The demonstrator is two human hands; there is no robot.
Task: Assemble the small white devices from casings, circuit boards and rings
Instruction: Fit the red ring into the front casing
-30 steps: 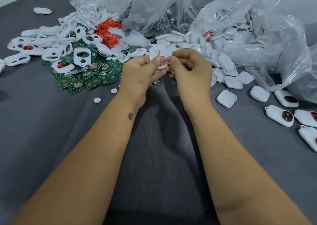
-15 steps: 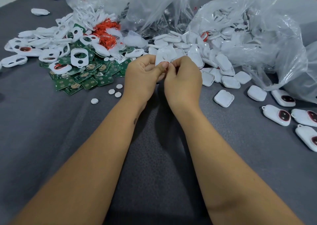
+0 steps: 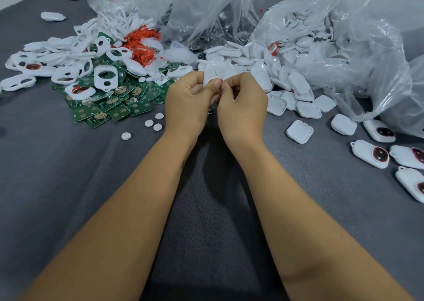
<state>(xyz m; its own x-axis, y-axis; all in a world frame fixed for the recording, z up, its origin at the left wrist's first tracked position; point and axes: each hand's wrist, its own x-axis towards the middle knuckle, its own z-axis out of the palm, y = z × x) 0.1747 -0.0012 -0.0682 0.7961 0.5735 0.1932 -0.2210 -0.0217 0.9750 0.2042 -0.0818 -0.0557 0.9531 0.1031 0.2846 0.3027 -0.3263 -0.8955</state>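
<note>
My left hand point(image 3: 188, 104) and my right hand point(image 3: 243, 108) meet at the middle of the table, both gripping one white casing point(image 3: 214, 74). Both thumbs press on its near face, where a sliver of red ring shows between them. Green circuit boards point(image 3: 114, 108) lie in a heap to the left, with white front casings point(image 3: 105, 78) on top and a tangle of red rings point(image 3: 142, 46) behind. White back covers point(image 3: 299, 131) spread to the right. Several assembled devices point(image 3: 370, 154) lie at the right edge.
Two large clear plastic bags point(image 3: 358, 55) of white parts stand at the back and right. Small white round buttons point(image 3: 152, 123) lie loose on the grey cloth point(image 3: 68, 174) near my left wrist. A few stray casings point(image 3: 52, 16) sit at the far left.
Both hands have drawn slightly closer to me with the casing. The thumbs have closed together over the red ring, which showed more plainly a second ago.
</note>
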